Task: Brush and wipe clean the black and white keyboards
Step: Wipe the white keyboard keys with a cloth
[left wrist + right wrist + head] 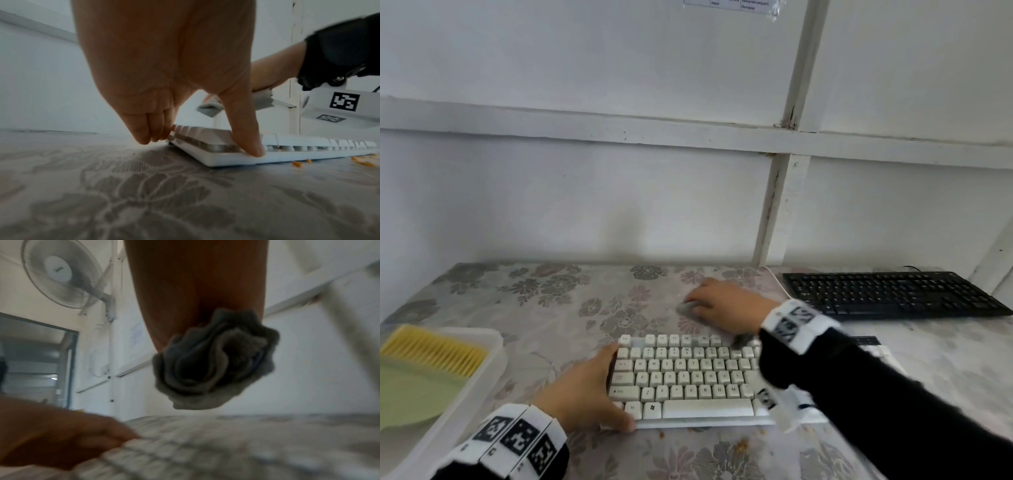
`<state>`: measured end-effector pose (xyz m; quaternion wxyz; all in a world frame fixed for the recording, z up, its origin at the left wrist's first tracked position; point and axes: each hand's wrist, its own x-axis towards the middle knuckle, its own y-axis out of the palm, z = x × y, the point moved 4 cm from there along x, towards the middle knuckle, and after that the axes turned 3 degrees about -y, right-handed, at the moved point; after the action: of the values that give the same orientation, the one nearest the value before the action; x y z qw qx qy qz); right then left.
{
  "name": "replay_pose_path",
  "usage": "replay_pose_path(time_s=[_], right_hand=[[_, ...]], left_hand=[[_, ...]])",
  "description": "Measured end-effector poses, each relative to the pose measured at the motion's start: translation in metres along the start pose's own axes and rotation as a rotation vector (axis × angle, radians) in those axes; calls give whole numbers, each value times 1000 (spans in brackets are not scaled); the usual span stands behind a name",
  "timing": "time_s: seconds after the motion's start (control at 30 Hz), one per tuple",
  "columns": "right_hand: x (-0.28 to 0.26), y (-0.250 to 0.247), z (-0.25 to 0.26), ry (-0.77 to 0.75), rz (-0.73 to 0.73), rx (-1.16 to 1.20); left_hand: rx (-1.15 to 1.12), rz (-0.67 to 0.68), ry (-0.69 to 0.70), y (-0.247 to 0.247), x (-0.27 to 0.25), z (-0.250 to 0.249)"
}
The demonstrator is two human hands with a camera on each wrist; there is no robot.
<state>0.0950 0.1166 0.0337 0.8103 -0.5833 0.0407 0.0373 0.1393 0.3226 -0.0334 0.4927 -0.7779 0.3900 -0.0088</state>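
The left hand (589,394) grips the left end of the white keyboard (688,377) on the floral tabletop (534,301), thumb on its front edge, fingers (148,129) curled at its far corner. The right hand (722,305), fingers closed round a bunched grey cloth (216,360), hovers above the keyboard's back row. The black keyboard (890,293) lies right of those fingers. Orange crumbs (297,164) sit just beside the thumb.

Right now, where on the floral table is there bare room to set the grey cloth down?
Widest free patch: the floral tablecloth between the translucent plastic tray, the wall and the white keyboard. Crowded: the right, where the black keyboard lies, and the near edge, strewn with orange crumbs. The right hand grips the crumpled grey cloth.
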Motion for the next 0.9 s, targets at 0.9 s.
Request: replay_pose_path(time_s=[0.9], right_hand=[[-33,35,-20,-37,-40,-179]], left_hand=[[-34,1,65,7,3,-10]])
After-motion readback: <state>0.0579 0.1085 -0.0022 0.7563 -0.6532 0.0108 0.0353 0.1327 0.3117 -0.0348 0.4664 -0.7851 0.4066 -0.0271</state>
